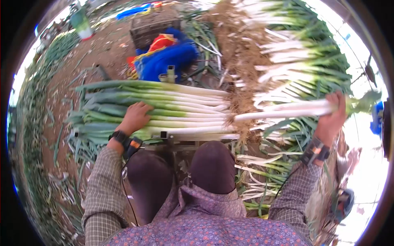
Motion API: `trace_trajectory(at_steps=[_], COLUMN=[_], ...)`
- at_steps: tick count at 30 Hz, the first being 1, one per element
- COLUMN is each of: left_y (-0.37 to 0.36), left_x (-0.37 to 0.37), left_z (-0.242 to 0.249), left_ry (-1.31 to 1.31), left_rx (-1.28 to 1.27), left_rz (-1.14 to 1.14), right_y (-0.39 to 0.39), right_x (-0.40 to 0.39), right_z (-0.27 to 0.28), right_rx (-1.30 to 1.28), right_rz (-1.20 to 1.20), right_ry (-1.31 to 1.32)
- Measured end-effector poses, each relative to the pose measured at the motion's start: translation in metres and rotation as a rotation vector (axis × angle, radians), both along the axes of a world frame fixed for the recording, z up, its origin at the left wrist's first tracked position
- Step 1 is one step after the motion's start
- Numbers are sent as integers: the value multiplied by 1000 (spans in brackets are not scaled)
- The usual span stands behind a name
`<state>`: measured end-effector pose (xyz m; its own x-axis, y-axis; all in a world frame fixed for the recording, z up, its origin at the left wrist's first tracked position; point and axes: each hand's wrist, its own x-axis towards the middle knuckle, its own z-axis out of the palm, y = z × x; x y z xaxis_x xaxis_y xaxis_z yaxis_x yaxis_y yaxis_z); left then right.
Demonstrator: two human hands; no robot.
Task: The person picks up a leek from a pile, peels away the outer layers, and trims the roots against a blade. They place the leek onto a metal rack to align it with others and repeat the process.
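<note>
A row of leeks [188, 110] lies side by side in front of my knees, white ends to the right and green leaves to the left. My left hand [137, 118] rests on the green part of this row, its fingers bent over the stalks. Off to the right, my right hand [333, 119] is wrapped round the upper part of some white leeks [287, 110], whose root ends point left toward the row. Their green leaves stick out beyond that hand and are blurred.
A long pile of leeks [303, 55] with brown roots fills the upper right. Behind the row sit blue cloth [168, 59] and a crate [154, 28]. Loose leeks [262, 176] lie right of my knees. A white and green container [81, 24] stands upper left.
</note>
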<state>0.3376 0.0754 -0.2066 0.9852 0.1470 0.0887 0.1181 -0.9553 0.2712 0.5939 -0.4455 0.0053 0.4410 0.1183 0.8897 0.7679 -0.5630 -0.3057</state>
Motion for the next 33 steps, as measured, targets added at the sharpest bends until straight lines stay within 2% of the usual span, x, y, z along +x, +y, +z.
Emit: trace_trajectory(at_steps=[1,3,4,5,7,8,9,10,11,12,13,16,19,22,24,28,30,31,33], left_y=[-3,-5,-5,-5,-8,-7,-5,-5,-10,-9,-9,-8,-6,-5,-6,-8,-19,-22,-30], left_x=[-4,-5,-6,-6,-7,-8,-9,-8,-7,-9,-10,-12,-5,-7,-7,-10,-15,-18,-26], left_z=[0,2,2,2,4,2,0,0,14,13,10,7,7,5,4,35,72,79,102], left_ry=[-13,-34,-26,-18,5,5,4,2,80,45,12,-26,-31,-74,-152,-399,-515,-643,-800], left_rx=[-3,-4,-7,-10,-13,-31,-47,-62,-129,-127,-128,-131,-141,-156,-160,-1112,-1604,-1770,-1877], left_rz=[12,25,34,41,62,56,49,42,70,65,58,50,50,59,87,280,331,268,225], right_y=[46,144,200,252,329,367,379,376,381,372,369,343,326,314,306,282,269,263,253], right_x=[-2,7,-2,-21,-35,-43,-69,-77,-68,-64,-47,-24,-28,-36,-54,-84,-101,-109,-126], right_z=[14,20,17,4,-67,-101,-119,-162,-197,-233,-246,-222,-192,-173,-135,-81,-65,-61,-52], right_rx=[-305,82,359,281,-374,-603,-976,-1001,-1224,-1060,-784,-923,-1178,-978,-856,-700,-639,-622,-588], right_rz=[-139,225,422,660,582,581,525,638,798,774,1019,906,727,615,564,562,582,589,605], right_ry=[-246,171,547,515,165,-59,61,93,405,491,257,736,647,508,483,441,386,365,318])
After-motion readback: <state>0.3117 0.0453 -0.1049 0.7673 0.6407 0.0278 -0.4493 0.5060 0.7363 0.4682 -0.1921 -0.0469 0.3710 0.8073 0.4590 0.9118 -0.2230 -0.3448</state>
